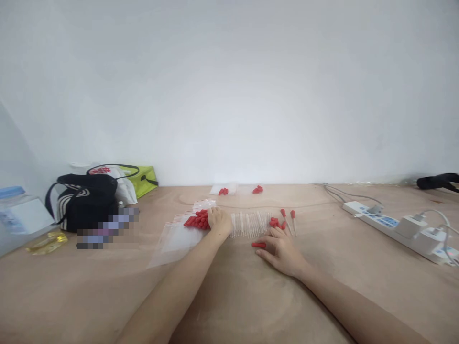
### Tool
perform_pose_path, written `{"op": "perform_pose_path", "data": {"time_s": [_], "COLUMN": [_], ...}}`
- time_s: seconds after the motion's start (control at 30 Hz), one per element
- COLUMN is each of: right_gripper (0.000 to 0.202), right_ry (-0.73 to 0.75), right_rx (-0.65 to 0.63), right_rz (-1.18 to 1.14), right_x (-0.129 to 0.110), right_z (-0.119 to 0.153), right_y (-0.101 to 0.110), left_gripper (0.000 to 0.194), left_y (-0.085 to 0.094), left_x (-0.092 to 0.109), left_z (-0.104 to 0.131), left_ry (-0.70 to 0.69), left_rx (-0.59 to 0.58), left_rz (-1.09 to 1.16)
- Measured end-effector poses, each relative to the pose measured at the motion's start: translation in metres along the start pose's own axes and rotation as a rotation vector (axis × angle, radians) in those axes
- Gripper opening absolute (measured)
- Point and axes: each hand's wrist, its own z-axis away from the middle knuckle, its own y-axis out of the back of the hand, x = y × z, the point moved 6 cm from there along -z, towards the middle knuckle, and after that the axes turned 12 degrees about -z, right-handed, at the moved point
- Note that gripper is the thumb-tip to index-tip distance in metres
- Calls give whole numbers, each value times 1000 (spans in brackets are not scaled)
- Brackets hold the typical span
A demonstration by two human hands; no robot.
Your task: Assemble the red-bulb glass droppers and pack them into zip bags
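Note:
My left hand [219, 221] reaches over the right edge of a pile of red rubber dropper bulbs [199, 220], its fingertips mostly hidden. The pile lies on clear zip bags [175, 243]. Between my hands, slim clear dropper tubes [251, 224] lie side by side in a row. My right hand [283, 251] rests low on the table with thumb and index finger apart, a single red bulb [258, 244] between them. Its other fingers are by a small group of red bulbs [276, 222]. Beyond them lie two droppers with red bulbs fitted [293, 217].
Two small groups of red bulbs [257, 189] lie near the wall, one on a clear bag [233, 188]. On the right is a white power strip [390, 224] with plugs and cables. A black bag [89, 205], green bag [145, 180] and plastic container [23, 215] stand left.

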Motion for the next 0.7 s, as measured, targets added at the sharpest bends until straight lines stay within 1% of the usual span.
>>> {"op": "perform_pose_path", "data": {"time_s": [0.1,0.13,0.2,0.3,0.37,0.4,0.47,0.5,0.57,0.7], "right_gripper": [13,12,11,10,12,17,25,27,27,25], "right_ry": [-16,-27,-44,-50,-44,-35,-3,17,43,36], "right_rx": [6,13,26,34,77,103,124,115,79,49], "right_rz": [-15,-18,-29,-77,-132,-163,-234,-269,-328,-395], "right_x": [2,3,6,9,9,7,2,-2,-10,-20], "right_z": [-2,-2,-4,-5,-5,-5,-6,-6,-6,-6], "right_y": [-4,-6,-9,-13,-11,-10,-8,-9,-10,-12], "left_gripper": [16,16,17,18,15,15,16,18,22,24], "left_y": [4,7,16,24,21,17,15,12,8,6], "left_x": [0,0,2,4,2,0,-5,-8,-11,-8], "left_z": [-1,1,9,33,54,64,82,88,94,92], "left_ry": [54,48,-3,-164,-285,-339,-460,-504,-547,-554], "left_rx": [47,70,125,185,192,200,309,344,372,350], "left_rz": [-58,-62,-48,8,60,95,272,335,416,455]}}
